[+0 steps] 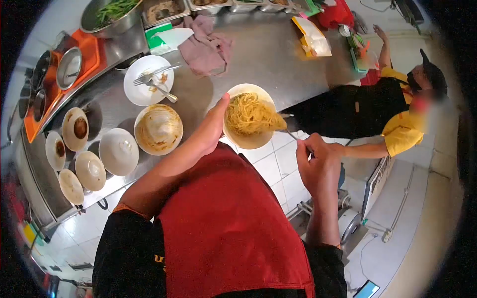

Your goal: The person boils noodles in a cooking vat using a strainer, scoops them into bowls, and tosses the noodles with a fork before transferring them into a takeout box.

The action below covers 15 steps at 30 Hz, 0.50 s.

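A pale bowl (250, 143) filled with yellow noodles (250, 113) is held in front of me, near the steel counter's edge. My left hand (214, 121) grips its left side, with the thumb along the rim. My right hand (318, 161) is closed around the thin handle of a metal utensil (291, 133). The utensil's working end is hidden in the noodles at the bowl's right side, so its kind cannot be made out. Some noodles are bunched toward that side. Left of the bowl stands a sauce-smeared bowl (159, 130).
Used bowls (118, 151) crowd the counter's left end. A plate (134, 92) bears a fork and other cutlery. Behind lie a crumpled cloth (206, 45), food containers (164, 12) and a yellow-and-white packet (312, 37). A co-worker (348, 111) stands at the right beside the counter.
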Available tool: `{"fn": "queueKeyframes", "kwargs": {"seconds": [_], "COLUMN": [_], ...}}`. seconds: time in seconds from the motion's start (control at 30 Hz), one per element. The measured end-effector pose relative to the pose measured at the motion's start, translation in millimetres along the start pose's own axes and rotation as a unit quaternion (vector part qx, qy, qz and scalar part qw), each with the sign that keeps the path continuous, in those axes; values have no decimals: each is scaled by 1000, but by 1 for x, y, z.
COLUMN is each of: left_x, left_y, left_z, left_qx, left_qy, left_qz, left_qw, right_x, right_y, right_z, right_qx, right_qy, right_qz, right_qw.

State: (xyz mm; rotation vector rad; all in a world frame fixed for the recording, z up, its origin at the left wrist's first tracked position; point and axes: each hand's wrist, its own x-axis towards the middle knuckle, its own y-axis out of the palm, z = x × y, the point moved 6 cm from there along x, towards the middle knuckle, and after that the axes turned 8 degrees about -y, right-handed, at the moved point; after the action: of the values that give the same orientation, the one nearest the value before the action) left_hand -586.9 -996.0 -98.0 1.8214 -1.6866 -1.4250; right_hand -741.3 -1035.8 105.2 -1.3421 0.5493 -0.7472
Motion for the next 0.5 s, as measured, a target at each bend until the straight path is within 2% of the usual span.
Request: {"fn": "queueKeyframes", "kwargs": {"seconds": [0.17,0.33,0.4,0.43,0.5], "left_x": [13,23,26,31,34], "left_y": [14,20,23,22,21], "left_z": [11,15,15,21,23], "left_qx": [27,41,58,31,32], "left_qy": [-37,-30,-67,-84,-87], "left_qz": [0,38,39,71,66], "left_qw": [999,998,995,994,994], "right_x": [-5,-4,-3,0,5], "right_y": [-2,-3,-9,-14,-21], "right_z": [-6,-7,-9,-8,-12], "right_qx": [-14,-89,-96,-98,-78], "right_qy": [29,-60,-47,-51,-48], "right_qz": [-10,-30,-14,-25,-41], "right_qw": [999,994,994,994,995]}}
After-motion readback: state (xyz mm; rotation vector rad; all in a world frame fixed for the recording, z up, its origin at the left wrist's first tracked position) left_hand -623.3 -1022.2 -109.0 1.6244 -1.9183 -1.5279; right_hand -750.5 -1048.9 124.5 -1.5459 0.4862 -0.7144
